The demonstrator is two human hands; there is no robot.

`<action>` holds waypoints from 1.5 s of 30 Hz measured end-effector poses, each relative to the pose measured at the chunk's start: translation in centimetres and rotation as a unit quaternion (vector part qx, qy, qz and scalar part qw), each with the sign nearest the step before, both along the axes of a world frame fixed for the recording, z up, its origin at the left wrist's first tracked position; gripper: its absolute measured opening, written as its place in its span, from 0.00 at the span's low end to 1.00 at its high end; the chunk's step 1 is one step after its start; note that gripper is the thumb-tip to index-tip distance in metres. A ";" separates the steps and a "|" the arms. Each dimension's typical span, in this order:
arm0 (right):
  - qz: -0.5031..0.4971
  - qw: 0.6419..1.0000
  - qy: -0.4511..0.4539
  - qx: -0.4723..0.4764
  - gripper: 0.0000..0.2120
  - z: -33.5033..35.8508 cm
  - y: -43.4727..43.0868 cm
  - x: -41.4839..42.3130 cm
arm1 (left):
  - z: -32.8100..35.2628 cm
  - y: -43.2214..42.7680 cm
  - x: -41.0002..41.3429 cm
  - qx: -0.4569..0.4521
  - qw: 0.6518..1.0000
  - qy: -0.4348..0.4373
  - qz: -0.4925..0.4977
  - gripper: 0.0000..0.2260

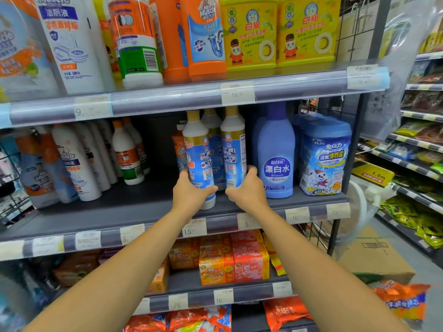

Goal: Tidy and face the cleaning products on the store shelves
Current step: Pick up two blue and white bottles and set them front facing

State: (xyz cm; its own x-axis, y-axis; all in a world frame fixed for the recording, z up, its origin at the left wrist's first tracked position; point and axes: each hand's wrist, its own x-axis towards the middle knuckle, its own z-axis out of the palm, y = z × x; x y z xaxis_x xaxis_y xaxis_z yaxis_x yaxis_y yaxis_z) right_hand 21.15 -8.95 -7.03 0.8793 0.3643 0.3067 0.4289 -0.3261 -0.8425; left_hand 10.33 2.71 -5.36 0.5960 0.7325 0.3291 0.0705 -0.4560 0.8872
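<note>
While the left hand [191, 191] and right hand [248, 191] each clamped a grip round a gold-capped cleaner bottle [200, 159] at the middle shelf [143, 209] front (labels askew), white bottles [79, 164] at nine o'clock stood ragged; most facing seemed undone.

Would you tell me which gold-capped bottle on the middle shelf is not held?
The rear bottle; the left hand and right hand grip the two front bottles.

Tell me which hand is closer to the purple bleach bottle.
Right. The right hand grips one blue-label bottle just left of the bleach bottle; the left hand grips a second bottle farther left.
</note>
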 end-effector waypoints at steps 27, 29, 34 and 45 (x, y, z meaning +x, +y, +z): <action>0.038 0.999 0.007 -0.011 0.30 0.3 -0.8 1.9 | -0.4 1.0 0.8 0.008 0.997 0.071 -0.027 0.25; 0.023 0.999 0.018 -0.022 0.27 0.2 -0.8 1.8 | -0.2 1.3 0.9 -0.005 0.997 0.071 -0.042 0.27; -0.064 0.994 -0.071 -0.043 0.29 -0.5 -0.7 0.2 | -0.2 0.4 2.0 0.027 0.997 0.065 -0.037 0.29; -0.069 0.993 -0.063 -0.071 0.33 -0.9 -1.0 0.4 | -1.4 1.1 2.6 0.039 0.989 0.120 -0.083 0.33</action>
